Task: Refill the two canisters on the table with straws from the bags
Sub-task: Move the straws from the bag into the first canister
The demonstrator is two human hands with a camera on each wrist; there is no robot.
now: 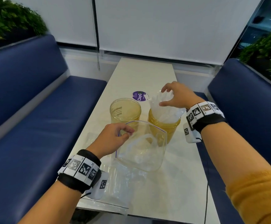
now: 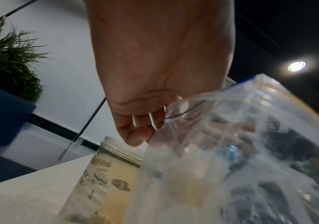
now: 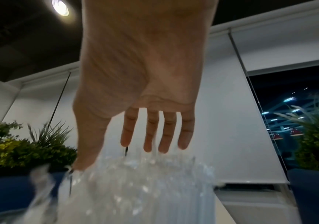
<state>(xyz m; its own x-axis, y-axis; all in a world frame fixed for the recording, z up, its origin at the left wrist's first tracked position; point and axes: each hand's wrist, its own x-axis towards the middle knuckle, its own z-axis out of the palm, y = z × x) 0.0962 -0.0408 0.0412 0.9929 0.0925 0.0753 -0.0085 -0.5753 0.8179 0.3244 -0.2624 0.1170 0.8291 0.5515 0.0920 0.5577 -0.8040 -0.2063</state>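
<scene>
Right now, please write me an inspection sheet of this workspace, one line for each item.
Surface: white table, far end bare.
Job's things: left canister open, nearly empty; right canister packed with wrapped straws; zip bag open, few straws inside.
Clutter: flat plastic bags at near edge; purple lid behind canisters.
Hands: left hand pinches the zip bag's rim; right hand spread over the straws, fingers straight.
Cables: thin black wire along the right table edge.
Surroundings: blue benches both sides, plants, white blinds.
</scene>
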